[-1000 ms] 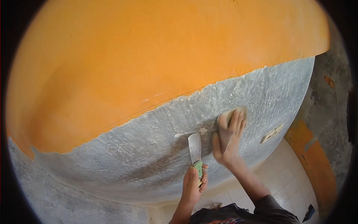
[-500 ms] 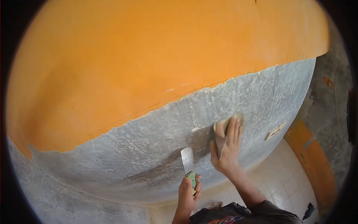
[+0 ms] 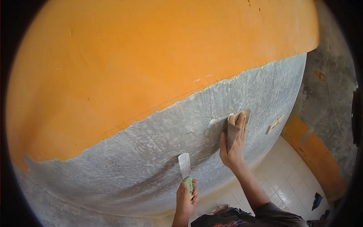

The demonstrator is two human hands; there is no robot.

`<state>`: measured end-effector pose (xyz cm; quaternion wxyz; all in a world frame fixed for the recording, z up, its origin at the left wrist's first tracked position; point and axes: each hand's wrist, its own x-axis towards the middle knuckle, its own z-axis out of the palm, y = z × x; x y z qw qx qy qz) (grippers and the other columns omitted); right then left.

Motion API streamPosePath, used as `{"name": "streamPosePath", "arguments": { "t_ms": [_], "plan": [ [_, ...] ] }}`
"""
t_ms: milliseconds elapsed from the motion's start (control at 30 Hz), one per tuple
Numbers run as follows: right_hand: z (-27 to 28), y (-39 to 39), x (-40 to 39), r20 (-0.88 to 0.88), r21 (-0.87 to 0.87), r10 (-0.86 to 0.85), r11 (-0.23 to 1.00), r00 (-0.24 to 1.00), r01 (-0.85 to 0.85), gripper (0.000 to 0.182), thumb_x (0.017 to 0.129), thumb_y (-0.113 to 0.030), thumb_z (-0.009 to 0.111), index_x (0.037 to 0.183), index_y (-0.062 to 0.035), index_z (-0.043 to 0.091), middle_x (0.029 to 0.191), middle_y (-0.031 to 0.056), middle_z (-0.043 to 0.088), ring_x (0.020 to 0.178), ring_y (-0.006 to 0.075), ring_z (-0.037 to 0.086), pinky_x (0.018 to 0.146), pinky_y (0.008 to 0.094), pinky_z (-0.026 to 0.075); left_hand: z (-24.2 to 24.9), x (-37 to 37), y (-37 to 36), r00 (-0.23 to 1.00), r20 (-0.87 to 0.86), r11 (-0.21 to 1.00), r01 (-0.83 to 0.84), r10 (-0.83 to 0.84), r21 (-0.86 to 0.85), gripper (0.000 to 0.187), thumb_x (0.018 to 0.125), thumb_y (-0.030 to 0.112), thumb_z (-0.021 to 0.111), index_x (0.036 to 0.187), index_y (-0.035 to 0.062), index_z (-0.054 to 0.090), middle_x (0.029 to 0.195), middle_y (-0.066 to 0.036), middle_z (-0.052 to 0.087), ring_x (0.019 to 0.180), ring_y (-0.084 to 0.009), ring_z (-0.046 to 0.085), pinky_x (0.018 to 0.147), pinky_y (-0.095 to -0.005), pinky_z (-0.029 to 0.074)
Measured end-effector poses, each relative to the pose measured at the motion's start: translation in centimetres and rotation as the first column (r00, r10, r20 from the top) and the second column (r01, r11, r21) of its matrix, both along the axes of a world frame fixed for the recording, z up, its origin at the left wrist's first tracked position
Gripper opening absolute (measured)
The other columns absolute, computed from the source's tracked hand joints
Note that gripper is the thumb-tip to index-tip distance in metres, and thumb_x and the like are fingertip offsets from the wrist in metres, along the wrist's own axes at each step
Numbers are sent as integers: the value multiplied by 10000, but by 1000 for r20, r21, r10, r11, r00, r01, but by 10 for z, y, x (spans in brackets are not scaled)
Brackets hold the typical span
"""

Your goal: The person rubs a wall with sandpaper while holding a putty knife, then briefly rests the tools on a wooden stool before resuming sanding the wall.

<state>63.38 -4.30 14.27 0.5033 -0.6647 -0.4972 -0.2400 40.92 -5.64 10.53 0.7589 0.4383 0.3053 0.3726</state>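
My left hand (image 3: 185,196) is closed round the green handle of a putty knife (image 3: 184,165). Its metal blade points up, in front of the bare grey lower part of the wall (image 3: 151,147). With fingers stretched, my right hand (image 3: 235,149) presses a folded piece of sandpaper (image 3: 233,135) flat on that grey surface. Part of the sheet shows between the thumb and fingers, and a corner sticks out past the fingertips. Above, orange paint (image 3: 151,68) ends in a ragged edge across the wall.
A wall socket (image 3: 275,124) sits right of my right hand. Pale floor tiles (image 3: 281,181) lie below the wall. At right are a grey floor or wall surface with an orange band (image 3: 314,151) and a dark object (image 3: 317,201) on the tiles.
The view has shifted slightly. My right hand sits a little further right in the picture, sandpaper still under it. My left hand has moved slightly left and down with the putty knife.
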Motion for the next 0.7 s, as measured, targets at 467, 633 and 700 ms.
{"name": "streamPosePath", "arguments": {
  "t_ms": [467,633,700],
  "plan": [
    [-77,25,-115,42,-72,171,983,984,-168,587,840,-128,551,1376,-15,341,1395,414,166,1297,587,146,989,713,110,-11,-67,11,999,-2,999,-46,46,24,555,921,553,428,1041,16,502,634,-12,435,452,-85,366,386,-224,273],
    [-56,24,-126,125,-217,261,949,957,-230,580,784,-175,625,1323,-47,454,1384,388,239,1278,562,240,971,715,169,-15,-87,15,996,4,995,-89,89,37,568,929,552,407,1046,6,509,624,-16,444,439,-92,373,381,-229,281],
    [-8,26,-118,246,-92,229,973,942,-213,635,754,-203,658,1336,-67,445,1377,366,281,1274,539,273,972,700,189,-16,-92,14,994,14,993,-105,105,46,573,932,551,399,1048,2,510,622,-20,451,432,-97,378,378,-231,288]
  ]
}}
